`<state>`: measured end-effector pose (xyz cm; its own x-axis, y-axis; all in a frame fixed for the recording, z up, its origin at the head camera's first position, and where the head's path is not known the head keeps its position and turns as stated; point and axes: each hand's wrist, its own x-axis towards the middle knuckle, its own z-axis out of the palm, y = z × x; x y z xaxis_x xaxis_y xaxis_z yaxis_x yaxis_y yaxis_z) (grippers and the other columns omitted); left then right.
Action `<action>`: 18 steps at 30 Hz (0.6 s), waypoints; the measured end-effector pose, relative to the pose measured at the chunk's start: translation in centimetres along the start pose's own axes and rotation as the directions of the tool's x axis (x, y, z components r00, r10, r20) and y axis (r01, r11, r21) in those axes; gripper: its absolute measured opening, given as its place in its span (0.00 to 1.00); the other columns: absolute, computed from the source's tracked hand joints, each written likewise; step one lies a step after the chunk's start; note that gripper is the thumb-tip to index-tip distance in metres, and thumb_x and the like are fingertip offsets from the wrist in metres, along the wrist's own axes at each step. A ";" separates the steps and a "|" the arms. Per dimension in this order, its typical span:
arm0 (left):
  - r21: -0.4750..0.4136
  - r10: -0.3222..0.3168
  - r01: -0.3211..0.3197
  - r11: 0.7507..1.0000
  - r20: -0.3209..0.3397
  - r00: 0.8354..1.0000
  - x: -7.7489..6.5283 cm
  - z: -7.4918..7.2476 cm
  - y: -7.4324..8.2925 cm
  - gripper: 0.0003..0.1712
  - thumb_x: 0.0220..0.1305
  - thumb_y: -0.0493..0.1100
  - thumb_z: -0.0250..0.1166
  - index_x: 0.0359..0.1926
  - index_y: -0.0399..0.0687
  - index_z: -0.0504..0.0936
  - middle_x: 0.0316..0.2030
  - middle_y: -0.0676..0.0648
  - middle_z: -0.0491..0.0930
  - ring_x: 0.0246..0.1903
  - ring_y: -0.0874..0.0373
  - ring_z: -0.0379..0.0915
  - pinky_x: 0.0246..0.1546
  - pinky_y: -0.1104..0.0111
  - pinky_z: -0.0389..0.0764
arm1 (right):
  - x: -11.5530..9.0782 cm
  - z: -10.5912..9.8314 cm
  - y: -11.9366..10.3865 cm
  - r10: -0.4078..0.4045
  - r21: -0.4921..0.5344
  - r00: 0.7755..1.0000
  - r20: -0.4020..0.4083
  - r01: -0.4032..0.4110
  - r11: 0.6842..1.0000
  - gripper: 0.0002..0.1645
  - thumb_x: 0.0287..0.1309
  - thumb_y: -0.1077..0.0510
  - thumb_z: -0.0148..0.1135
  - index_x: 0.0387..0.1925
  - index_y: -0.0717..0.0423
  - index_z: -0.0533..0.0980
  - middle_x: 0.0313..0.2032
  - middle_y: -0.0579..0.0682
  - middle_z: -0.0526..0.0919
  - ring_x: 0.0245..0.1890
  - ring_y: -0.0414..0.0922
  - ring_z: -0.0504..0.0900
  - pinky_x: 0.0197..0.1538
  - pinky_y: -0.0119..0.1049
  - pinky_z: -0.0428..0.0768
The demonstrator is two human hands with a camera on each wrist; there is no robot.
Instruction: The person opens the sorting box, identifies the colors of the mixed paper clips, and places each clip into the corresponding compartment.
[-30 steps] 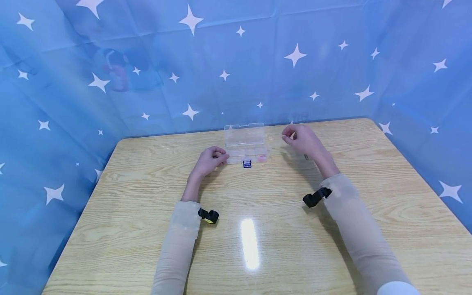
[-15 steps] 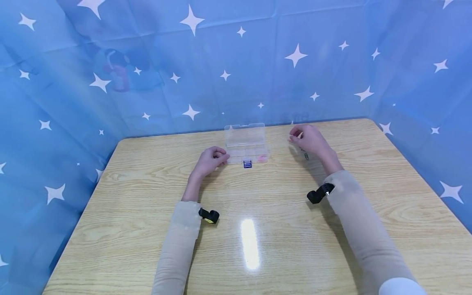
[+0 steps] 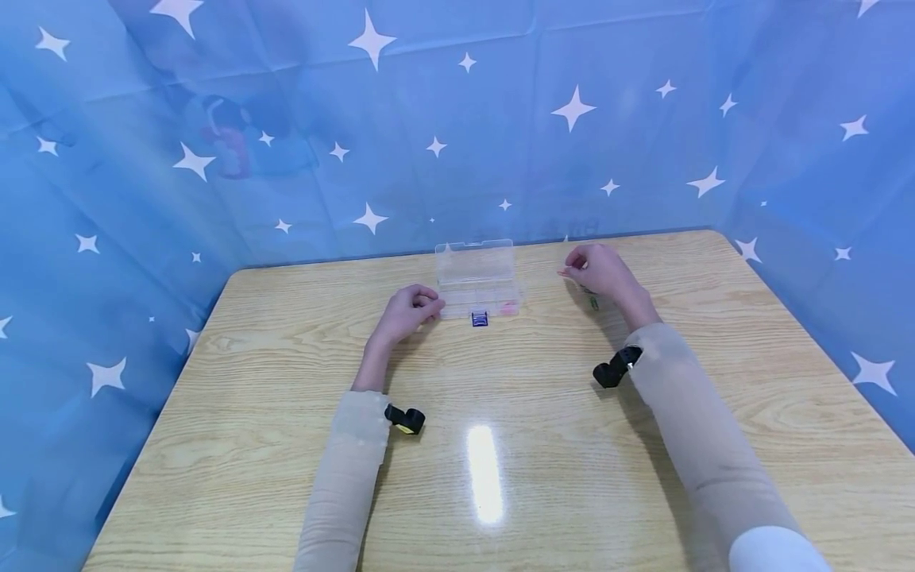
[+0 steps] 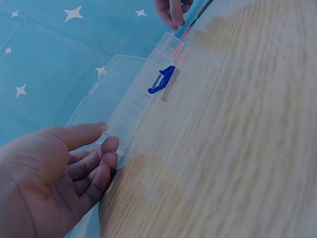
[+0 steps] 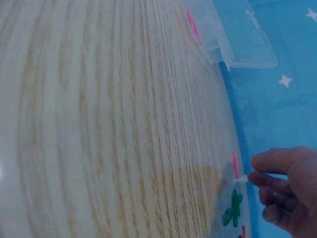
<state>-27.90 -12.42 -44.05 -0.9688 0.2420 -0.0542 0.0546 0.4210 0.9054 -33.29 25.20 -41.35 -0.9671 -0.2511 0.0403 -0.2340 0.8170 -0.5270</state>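
Note:
A clear plastic compartment box [image 3: 457, 311] stands toward the table's back with its lid [image 3: 475, 262] raised and a blue latch [image 3: 480, 318] at its front. My left hand [image 3: 409, 311] holds the box's left end, thumb on top and fingers curled below. Something pink [image 3: 508, 307] lies in the box's right compartment. To the right of the box, my right hand [image 3: 604, 274] is low near the table, thumb and index finger close together. A pink strip [image 5: 235, 166] and a small white piece [image 5: 241, 178] are right at those fingertips; I cannot tell whether they are gripped.
Green clip-like pieces [image 5: 234, 208] lie under and beside my right hand, with a red piece [image 5: 243, 231] near them. The wooden table [image 3: 457, 381] ends at the back against a blue curtain [image 3: 457, 119] with white stars.
My right hand has moved a little right, away from the box, and then stays near the small pieces. A pink strip now shows at its fingertips. My left hand keeps its place.

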 end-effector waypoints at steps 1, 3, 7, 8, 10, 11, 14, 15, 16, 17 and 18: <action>0.001 -0.001 0.001 1.000 0.000 1.000 0.0 0.0 0.0 0.17 0.74 0.46 0.63 0.54 0.37 0.78 0.35 0.43 0.83 0.35 0.51 0.79 0.37 0.64 0.77 | 0.0 0.0 0.1 0.001 -0.003 1.000 0.004 -0.001 1.000 0.14 0.70 0.61 0.59 0.50 0.69 0.79 0.45 0.65 0.83 0.45 0.58 0.81 0.49 0.54 0.77; 0.004 0.000 0.000 1.000 -0.001 1.000 0.0 0.0 0.0 0.18 0.74 0.46 0.63 0.54 0.37 0.78 0.35 0.43 0.83 0.35 0.51 0.79 0.37 0.64 0.77 | 0.2 0.1 0.3 0.002 -0.010 1.000 0.017 -0.002 1.000 0.14 0.71 0.61 0.59 0.49 0.69 0.79 0.45 0.65 0.83 0.45 0.58 0.81 0.49 0.54 0.77; 0.006 -0.001 0.001 1.000 0.001 1.000 -0.1 0.0 0.0 0.19 0.74 0.47 0.63 0.54 0.37 0.78 0.35 0.43 0.83 0.35 0.51 0.79 0.36 0.64 0.77 | 0.2 0.3 0.4 0.010 -0.010 0.998 0.054 -0.010 1.000 0.13 0.71 0.61 0.59 0.47 0.68 0.80 0.44 0.64 0.83 0.45 0.59 0.81 0.50 0.54 0.77; 0.005 -0.001 0.001 1.000 0.001 1.000 -0.1 0.0 0.0 0.19 0.74 0.47 0.63 0.54 0.37 0.78 0.35 0.43 0.83 0.35 0.51 0.79 0.37 0.64 0.77 | 0.2 0.3 0.4 0.013 -0.011 0.998 0.059 -0.013 1.000 0.12 0.71 0.61 0.59 0.47 0.67 0.80 0.44 0.64 0.83 0.46 0.59 0.81 0.51 0.54 0.77; 0.007 -0.001 0.001 1.000 0.000 1.000 -0.1 0.0 -0.1 0.19 0.73 0.48 0.63 0.54 0.38 0.78 0.35 0.44 0.83 0.36 0.52 0.79 0.37 0.64 0.77 | 0.1 0.3 0.3 0.018 -0.010 0.997 0.069 -0.018 1.000 0.12 0.71 0.61 0.58 0.47 0.67 0.80 0.44 0.64 0.83 0.45 0.59 0.80 0.50 0.54 0.77; 0.007 -0.001 0.001 1.000 -0.001 1.000 -0.1 0.0 -0.1 0.19 0.73 0.48 0.63 0.54 0.38 0.78 0.35 0.44 0.83 0.36 0.52 0.79 0.37 0.64 0.77 | 0.1 0.4 0.2 0.021 -0.010 0.997 0.068 -0.021 1.000 0.12 0.71 0.61 0.59 0.46 0.67 0.80 0.44 0.63 0.83 0.45 0.58 0.80 0.50 0.54 0.77; 0.007 -0.002 0.002 1.000 -0.003 1.000 -0.1 0.0 -0.1 0.19 0.73 0.48 0.63 0.54 0.38 0.78 0.35 0.43 0.83 0.36 0.52 0.79 0.37 0.64 0.77 | 0.0 0.5 0.1 0.024 -0.008 0.998 0.060 -0.023 1.000 0.11 0.71 0.61 0.59 0.45 0.66 0.81 0.43 0.63 0.83 0.44 0.57 0.80 0.48 0.53 0.77; 0.007 -0.001 0.001 1.000 -0.003 1.000 0.0 0.0 -0.1 0.18 0.74 0.47 0.63 0.54 0.38 0.78 0.36 0.43 0.83 0.36 0.51 0.79 0.37 0.64 0.77 | -0.1 0.5 0.0 0.023 -0.009 0.998 0.058 -0.023 1.000 0.11 0.71 0.61 0.59 0.45 0.66 0.81 0.43 0.63 0.83 0.43 0.57 0.80 0.48 0.53 0.77; 0.006 -0.001 0.001 1.000 -0.003 1.000 0.0 0.0 -0.1 0.18 0.74 0.47 0.63 0.54 0.38 0.78 0.36 0.43 0.83 0.36 0.51 0.79 0.37 0.64 0.77 | -0.1 0.5 0.0 0.022 -0.011 0.998 0.055 -0.022 1.000 0.11 0.71 0.61 0.59 0.44 0.66 0.81 0.42 0.62 0.83 0.42 0.57 0.80 0.47 0.52 0.77; 0.006 0.000 0.000 1.000 -0.004 1.000 0.0 0.0 -0.1 0.18 0.74 0.47 0.63 0.54 0.38 0.78 0.36 0.43 0.83 0.36 0.51 0.79 0.37 0.64 0.78 | -0.1 0.6 0.1 0.023 -0.012 0.998 0.051 -0.022 1.000 0.11 0.71 0.61 0.59 0.44 0.66 0.81 0.42 0.62 0.83 0.42 0.56 0.80 0.46 0.52 0.77; 0.005 0.000 0.000 1.000 -0.004 1.000 0.0 0.0 -0.1 0.18 0.74 0.47 0.63 0.54 0.37 0.78 0.36 0.43 0.83 0.36 0.51 0.79 0.37 0.63 0.78 | -0.1 0.6 0.1 0.022 -0.011 0.999 0.050 -0.022 1.000 0.11 0.71 0.60 0.59 0.43 0.66 0.81 0.42 0.62 0.83 0.41 0.56 0.80 0.46 0.51 0.77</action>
<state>-27.89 -12.45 -44.19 -0.9697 0.2386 -0.0526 0.0558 0.4255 0.9032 -33.16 24.98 -41.92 -0.9660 -0.2582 -0.0136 -0.2140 0.8281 -0.5181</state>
